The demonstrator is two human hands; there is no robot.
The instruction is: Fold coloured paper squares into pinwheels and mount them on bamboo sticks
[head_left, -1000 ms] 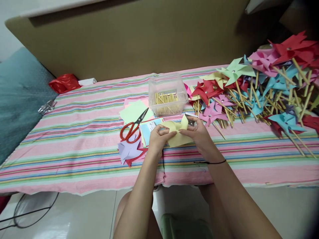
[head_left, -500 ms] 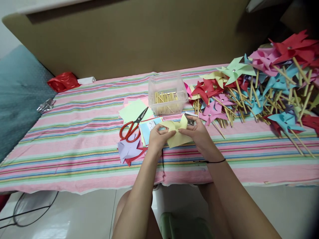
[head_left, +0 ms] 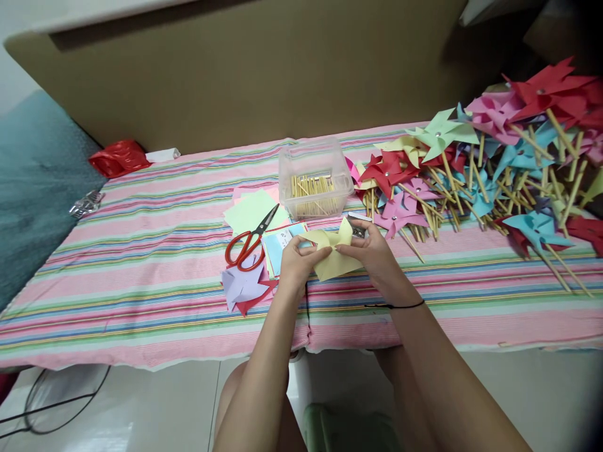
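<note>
Both hands hold a pale yellow paper sheet (head_left: 334,266) above the striped cloth, its two upper corners curled in toward the middle. My left hand (head_left: 298,260) pinches the left side, thumb pressed near the centre. From the other side my right hand (head_left: 370,248) grips it, its thumb almost meeting the left one. Left of the hands lie scissors with red handles (head_left: 244,249), resting partly on blue and pale green paper (head_left: 252,212). Nearer me is a lilac cut-paper pinwheel shape (head_left: 242,284) over a red one. A small metallic thing (head_left: 358,231) sits behind my right fingers.
A clear plastic box (head_left: 315,207) of short wooden sticks stands behind the hands. Many finished paper pinwheels on sticks (head_left: 396,213) are heaped at the right. A red plastic bag (head_left: 119,159) lies far left, before a brown panel (head_left: 235,75) along the table's back.
The view has shifted very slightly. Both hands keep their hold on the yellow paper, with no clear change in its folds.
</note>
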